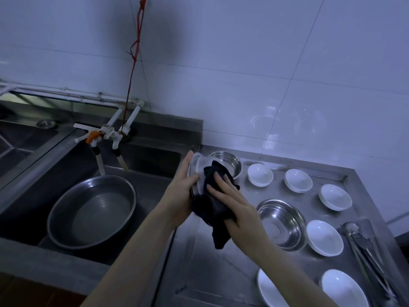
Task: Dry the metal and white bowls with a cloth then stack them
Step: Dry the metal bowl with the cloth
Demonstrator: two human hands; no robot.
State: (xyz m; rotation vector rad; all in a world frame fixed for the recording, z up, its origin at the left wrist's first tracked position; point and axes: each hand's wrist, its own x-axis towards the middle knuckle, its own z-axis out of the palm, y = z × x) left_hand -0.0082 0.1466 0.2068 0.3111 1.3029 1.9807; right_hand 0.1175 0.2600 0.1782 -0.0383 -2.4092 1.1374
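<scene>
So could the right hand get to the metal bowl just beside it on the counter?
Probably yes: the metal bowl lies uncovered beside the right hand, though that hand grips the dark cloth.

Held bowl [197,171] perhaps cloth-hidden

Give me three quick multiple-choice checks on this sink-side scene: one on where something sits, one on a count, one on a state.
1. Where is the large round metal pan?
A. In the sink basin
B. On the counter by the tongs
C. Stacked on a white bowl

2. How many white bowls sit on the counter?
A. Three
B. Six
C. Nine

3. What is the right hand doing?
A. Hanging idle
B. Turning a tap
C. Pressing a dark cloth against the held metal bowl

Answers: 1 A, the large round metal pan lies in the sink basin. 2 B, six white bowls rest on the counter. 3 C, the right hand holds the dark cloth to the metal bowl gripped by the left hand.
</scene>
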